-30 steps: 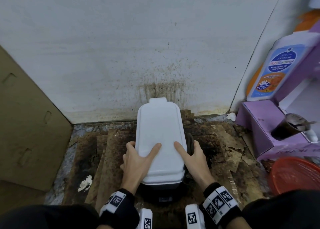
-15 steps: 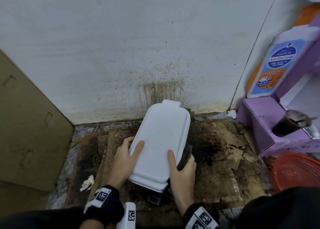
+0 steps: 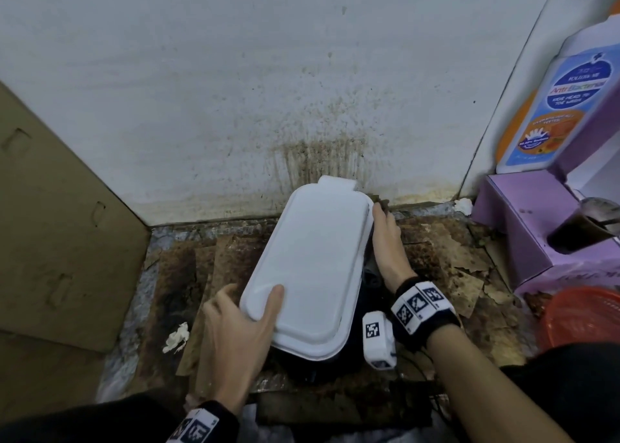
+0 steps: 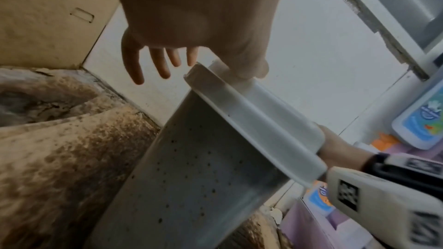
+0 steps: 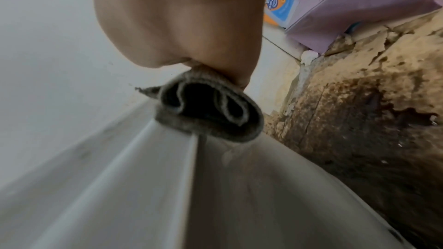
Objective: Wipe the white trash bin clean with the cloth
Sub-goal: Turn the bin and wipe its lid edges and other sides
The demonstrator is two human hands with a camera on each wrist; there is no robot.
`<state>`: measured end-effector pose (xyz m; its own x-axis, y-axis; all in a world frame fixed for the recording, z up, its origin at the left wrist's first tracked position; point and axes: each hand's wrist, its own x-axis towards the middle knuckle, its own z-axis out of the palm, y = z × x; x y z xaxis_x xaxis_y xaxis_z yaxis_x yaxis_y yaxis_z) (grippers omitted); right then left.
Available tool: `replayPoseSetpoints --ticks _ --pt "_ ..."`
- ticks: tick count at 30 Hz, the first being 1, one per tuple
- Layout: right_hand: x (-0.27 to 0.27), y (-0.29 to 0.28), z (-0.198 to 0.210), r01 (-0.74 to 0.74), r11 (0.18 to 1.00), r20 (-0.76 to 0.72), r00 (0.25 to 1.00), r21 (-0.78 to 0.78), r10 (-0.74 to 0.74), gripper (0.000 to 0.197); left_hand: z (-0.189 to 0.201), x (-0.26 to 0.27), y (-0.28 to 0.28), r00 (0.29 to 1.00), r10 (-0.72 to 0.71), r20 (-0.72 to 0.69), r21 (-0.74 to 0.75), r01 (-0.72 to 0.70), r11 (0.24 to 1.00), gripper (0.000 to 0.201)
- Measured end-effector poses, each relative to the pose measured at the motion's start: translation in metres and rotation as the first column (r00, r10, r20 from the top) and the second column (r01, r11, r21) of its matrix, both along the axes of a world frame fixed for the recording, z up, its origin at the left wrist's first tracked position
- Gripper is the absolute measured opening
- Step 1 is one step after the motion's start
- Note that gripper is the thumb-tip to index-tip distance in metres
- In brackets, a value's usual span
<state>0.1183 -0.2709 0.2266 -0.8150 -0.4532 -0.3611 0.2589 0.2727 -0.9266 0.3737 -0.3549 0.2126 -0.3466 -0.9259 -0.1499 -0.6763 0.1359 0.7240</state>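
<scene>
1. Since the earlier frame, right hand [image 3: 389,244] had slid from the bin's near corner along its right side to the far end; bin twisted further.
2. White oblong plastic trash bin [image 3: 312,268] stood on stained brown cardboard flooring [image 3: 446,261], lid closed, long axis running near-left to far-right, tab end touching the spattered white wall [image 3: 235,90].
3. Right fingers clamped a folded grey cloth [image 5: 206,109] against the bin's right flank.
4. Left hand [image 3: 235,338] braced the near-left corner, thumb on lid, fingers straight and spread.
5. Tan cardboard sheet [image 3: 57,228] well left; purple box [image 3: 530,228] right, apart from the bin.
</scene>
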Motion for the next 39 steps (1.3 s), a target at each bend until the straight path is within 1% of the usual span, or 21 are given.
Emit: replayPoseSetpoints --ticks 1,3,4,6,8,12,14,17,19,20,21,23,24,26,28,30,31,33,36,39 --pt "-0.009 -0.003 0.001 -0.031 1.000 -0.002 1.000 0.001 0.031 0.088 0.002 0.001 0.003 1.000 0.004 -0.010 0.034 -0.004 0.999 0.101" --pt "-0.025 -0.008 -0.002 -0.073 0.997 -0.007 0.997 -0.026 0.073 0.096 0.008 0.002 0.006 0.998 0.014 -0.066 0.089 -0.009 0.996 0.092" --pt "-0.030 -0.011 -0.003 -0.087 0.995 -0.023 0.996 -0.042 0.086 0.094 0.009 0.002 0.005 0.997 0.012 -0.078 0.091 -0.005 0.996 0.088" --pt "-0.034 -0.014 -0.007 -0.100 0.994 -0.079 0.992 -0.046 0.096 0.083 0.008 0.004 0.001 0.998 -0.011 -0.066 0.084 0.017 0.996 0.083" --pt "-0.036 -0.016 -0.012 -0.088 0.994 -0.099 0.992 -0.060 0.082 0.080 0.006 0.005 -0.002 0.997 -0.023 -0.076 0.097 0.031 0.995 0.081" --pt "-0.040 -0.010 -0.011 -0.110 0.991 -0.073 0.992 -0.080 0.105 0.081 0.008 0.005 0.001 0.985 -0.007 -0.175 0.135 0.031 0.990 0.077" --pt "-0.038 -0.004 -0.007 -0.096 0.992 -0.090 0.992 -0.077 0.089 0.073 0.009 0.004 0.002 0.974 -0.015 -0.226 0.148 0.049 0.988 0.074" --pt "-0.024 0.007 -0.005 0.004 0.995 -0.122 0.992 -0.103 -0.016 0.052 0.011 0.005 -0.005 0.959 -0.046 -0.281 0.152 0.092 0.984 0.067" --pt "-0.012 0.017 -0.008 0.127 0.983 -0.116 0.983 -0.130 -0.142 0.049 0.013 0.003 -0.015 0.947 -0.078 -0.313 0.134 0.125 0.983 0.065" --pt "-0.004 0.023 -0.010 0.191 0.971 -0.102 0.973 -0.142 -0.206 0.053 0.014 0.002 -0.022 0.939 -0.094 -0.331 0.128 0.143 0.981 0.063" --pt "0.004 0.027 -0.013 0.252 0.958 -0.085 0.961 -0.138 -0.265 0.060 0.015 0.001 -0.030 0.933 -0.112 -0.343 0.123 0.163 0.979 0.063" --pt "0.023 0.035 -0.020 0.368 0.926 -0.087 0.923 -0.084 -0.374 0.080 0.017 -0.001 -0.047 0.924 -0.170 -0.344 0.121 0.223 0.967 0.061" --pt "0.032 0.038 -0.023 0.412 0.909 -0.100 0.904 -0.058 -0.416 0.086 0.017 -0.002 -0.054 0.917 -0.198 -0.347 0.127 0.255 0.959 0.060" --pt "0.047 0.040 -0.025 0.462 0.886 -0.133 0.877 -0.034 -0.463 0.088 0.014 -0.004 -0.065 0.913 -0.212 -0.348 0.128 0.270 0.954 0.063" --pt "0.052 0.038 -0.027 0.475 0.880 -0.138 0.869 -0.033 -0.474 0.085 0.009 -0.006 -0.071 0.926 -0.200 -0.320 0.095 0.242 0.966 0.070" --pt "0.049 0.036 -0.029 0.474 0.880 -0.120 0.872 -0.040 -0.475 0.076 0.001 -0.006 -0.072 0.944 -0.201 -0.263 0.064 0.224 0.972 0.077" --pt "0.045 0.035 -0.029 0.478 0.877 -0.094 0.872 -0.044 -0.480 0.070 -0.002 -0.006 -0.071 0.949 -0.195 -0.247 0.053 0.214 0.975 0.079" --pt "0.036 0.034 -0.030 0.479 0.875 -0.009 0.877 -0.061 -0.481 0.065 -0.006 -0.007 -0.068 0.955 -0.160 -0.250 0.041 0.176 0.984 0.081" --pt "0.024 0.035 -0.027 0.466 0.881 0.087 0.884 -0.082 -0.460 0.065 -0.003 -0.007 -0.060 0.969 -0.102 -0.224 0.033 0.112 0.993 0.096" --pt "0.007 0.034 -0.020 0.404 0.910 0.172 0.907 -0.094 -0.385 0.068 0.001 -0.005 -0.046 0.983 -0.071 -0.168 0.061 0.082 0.995 0.099"
